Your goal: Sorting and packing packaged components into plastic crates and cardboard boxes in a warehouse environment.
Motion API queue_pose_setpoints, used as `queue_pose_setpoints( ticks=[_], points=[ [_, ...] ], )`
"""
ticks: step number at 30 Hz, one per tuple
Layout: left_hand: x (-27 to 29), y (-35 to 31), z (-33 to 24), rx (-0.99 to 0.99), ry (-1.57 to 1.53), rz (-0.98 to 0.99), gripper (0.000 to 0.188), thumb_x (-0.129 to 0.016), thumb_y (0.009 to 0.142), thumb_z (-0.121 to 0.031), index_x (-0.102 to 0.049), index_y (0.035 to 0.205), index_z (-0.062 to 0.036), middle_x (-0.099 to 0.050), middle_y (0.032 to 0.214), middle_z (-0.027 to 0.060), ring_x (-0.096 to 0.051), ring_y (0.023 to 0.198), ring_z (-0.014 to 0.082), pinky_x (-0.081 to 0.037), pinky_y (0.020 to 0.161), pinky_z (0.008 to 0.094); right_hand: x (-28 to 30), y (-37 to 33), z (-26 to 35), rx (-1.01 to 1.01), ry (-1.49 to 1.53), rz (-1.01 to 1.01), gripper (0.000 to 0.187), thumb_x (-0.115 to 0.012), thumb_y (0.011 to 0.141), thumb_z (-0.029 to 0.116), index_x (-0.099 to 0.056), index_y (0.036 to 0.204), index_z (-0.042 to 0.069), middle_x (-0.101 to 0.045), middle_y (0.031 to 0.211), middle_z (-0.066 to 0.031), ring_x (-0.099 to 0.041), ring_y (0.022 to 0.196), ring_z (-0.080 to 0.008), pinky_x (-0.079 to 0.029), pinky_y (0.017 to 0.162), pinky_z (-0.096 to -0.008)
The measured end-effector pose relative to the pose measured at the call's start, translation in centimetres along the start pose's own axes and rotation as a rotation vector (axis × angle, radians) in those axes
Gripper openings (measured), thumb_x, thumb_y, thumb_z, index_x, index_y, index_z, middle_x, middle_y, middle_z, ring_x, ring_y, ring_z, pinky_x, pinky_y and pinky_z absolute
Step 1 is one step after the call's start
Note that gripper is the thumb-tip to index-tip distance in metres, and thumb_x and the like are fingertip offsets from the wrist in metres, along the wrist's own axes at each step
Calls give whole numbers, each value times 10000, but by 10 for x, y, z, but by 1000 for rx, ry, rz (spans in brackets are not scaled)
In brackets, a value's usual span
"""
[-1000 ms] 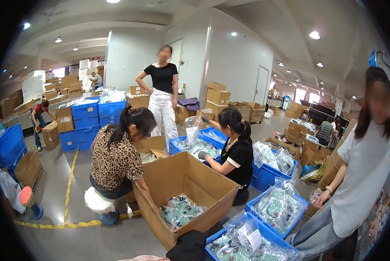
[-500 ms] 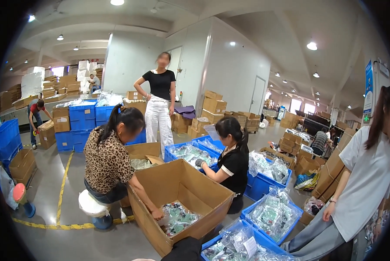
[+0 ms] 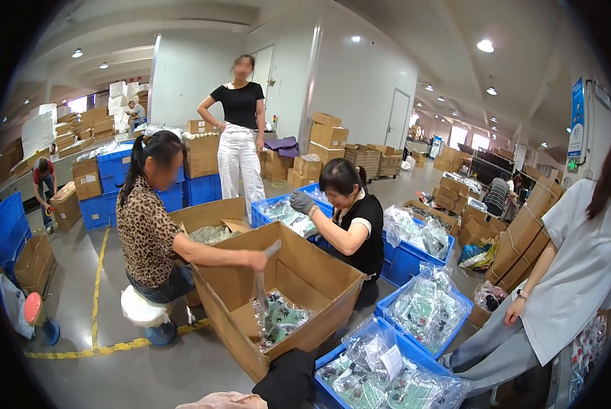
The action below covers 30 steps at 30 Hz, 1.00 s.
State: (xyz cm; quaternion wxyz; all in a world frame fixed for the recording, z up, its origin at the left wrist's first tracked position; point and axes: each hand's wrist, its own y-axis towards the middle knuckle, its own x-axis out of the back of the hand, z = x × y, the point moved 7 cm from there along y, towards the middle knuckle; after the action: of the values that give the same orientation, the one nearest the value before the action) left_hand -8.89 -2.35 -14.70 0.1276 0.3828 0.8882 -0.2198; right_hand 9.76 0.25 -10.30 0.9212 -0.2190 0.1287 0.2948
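Neither of my hands shows clearly. Only a pale shape and a black cloth sit at the lower edge, and I cannot tell what they are. Just ahead stands a large open cardboard box holding clear bags of green parts. A seated person in a leopard-print top reaches into it and holds a bag by its top. Across the box, a person in a black top raises a grey-gloved hand over a blue crate.
Blue crates of bagged parts stand at the lower right and right. A seated person in a white shirt is at the right, and another person stands behind. Stacked cartons line the back. A yellow floor line runs at the left.
The view has shifted closer to the box. The person in the leopard-print top has lifted a bag from the box, and the person in black has raised a gloved hand.
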Motion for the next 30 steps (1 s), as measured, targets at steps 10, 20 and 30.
queue_pose_setpoints(
  ticks=[10,20,30],
  points=[
    [-56,62,85,714,1,679,301,-424,853,-187,-529,1069,-5,-630,898,141,-610,769,201,-504,681,307,-28,-120,60,211,265,-421,415,-597,800,85,-390,1158,49,-578,902,-151,-587,723,-228,-487,647,-355],
    [122,150,-92,99,-190,-565,143,-474,831,-147,-492,889,-17,-536,734,104,-568,652,233,-464,496,302,-145,-641,250,428,-343,-2080,454,-544,797,182,-452,1235,107,-517,1129,-53,-544,937,-169,-469,761,-308],
    [162,146,-121,-92,-247,-942,300,-682,687,-158,-555,942,-62,-488,822,72,-476,724,182,-440,628,328,-56,-500,330,583,-356,-1533,494,-556,802,124,-396,1268,87,-548,948,-57,-524,717,-102,-428,526,-184]
  ],
)
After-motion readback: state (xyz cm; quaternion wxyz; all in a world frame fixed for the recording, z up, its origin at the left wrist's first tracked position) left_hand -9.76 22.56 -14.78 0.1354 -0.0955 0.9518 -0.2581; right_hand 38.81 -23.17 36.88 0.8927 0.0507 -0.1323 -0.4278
